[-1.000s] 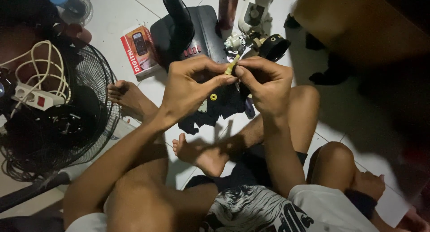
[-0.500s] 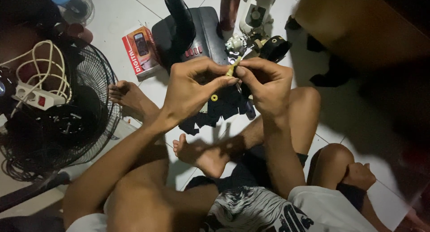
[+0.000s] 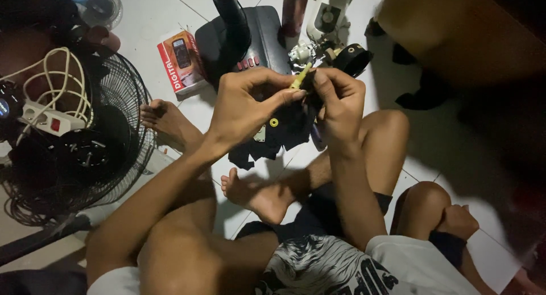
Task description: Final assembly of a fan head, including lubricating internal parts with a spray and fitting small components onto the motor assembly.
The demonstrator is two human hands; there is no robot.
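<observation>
Yellow part (image 3: 300,79) sits pinched between our two hands, held up over the floor (image 3: 438,153) in front of the crossed legs. Left hand (image 3: 244,110) clamps its lower end with thumb and fingertips; right hand (image 3: 335,104) is closed on a black piece (image 3: 310,90) touching the part's upper side. Can't tell what the part is, too small and dim.

Below the hands: black casing (image 3: 278,135) with a yellow ring on it, lying on the floor between the feet. Fan (image 3: 108,153) lies flat on the left with a power strip (image 3: 48,117) and cord on it. Boxed meter (image 3: 182,60) near the fan, black base (image 3: 267,36) beyond the hands.

Risks, as we judge them: grip is fingertip-only, so a slip likely drops the part into the clutter underneath. Light is poor, misalignment is easy. Forcing the two pieces could bend or snap the thin part.
</observation>
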